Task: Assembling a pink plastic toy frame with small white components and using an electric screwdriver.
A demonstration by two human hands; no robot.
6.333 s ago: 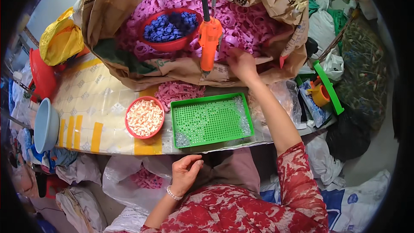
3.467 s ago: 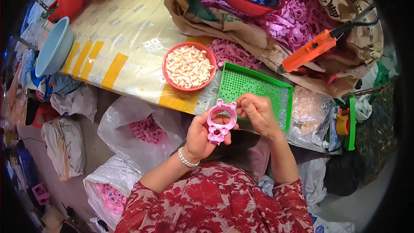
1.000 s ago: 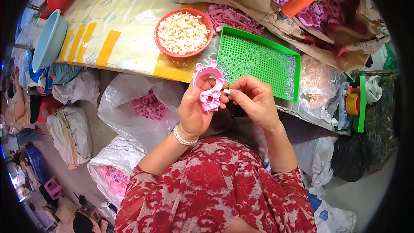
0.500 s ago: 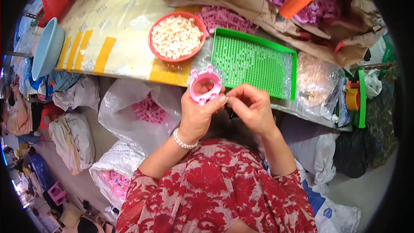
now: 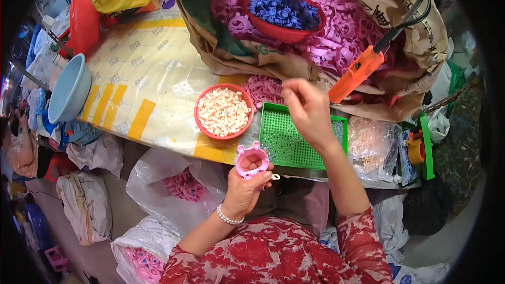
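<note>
My left hand (image 5: pixel 242 194), a bead bracelet on its wrist, is closed around a pink ring-shaped plastic part (image 5: pixel 240 164) with small lugs on its rim. A small cream loop piece (image 5: pixel 275 177) sticks out beside the thumb; whether it is fixed to the ring I cannot tell. My right hand (image 5: pixel 311 118) is raised over the green perforated tray (image 5: pixel 281 135), fingers curled and thumb close to them. Anything between those fingertips is hidden. Left of the tray stands a red bowl (image 5: pixel 198 118) of cream pieces. Slender pink parts (image 5: pixel 263 90) lie behind it.
An orange electric screwdriver (image 5: pixel 357 73) hangs by its cable at the right. Behind, a large paper sack (image 5: pixel 210 55) holds pink parts and a red bowl (image 5: pixel 279 32) of blue pieces. A bag of pale pieces (image 5: pixel 371 139) lies right of the tray. Plastic bags (image 5: pixel 152 179) stand below the table.
My right hand has left the cream piece at the pink ring and moved up and forward over the tray. My left hand still holds the ring. The view has tilted up, showing the blue pieces.
</note>
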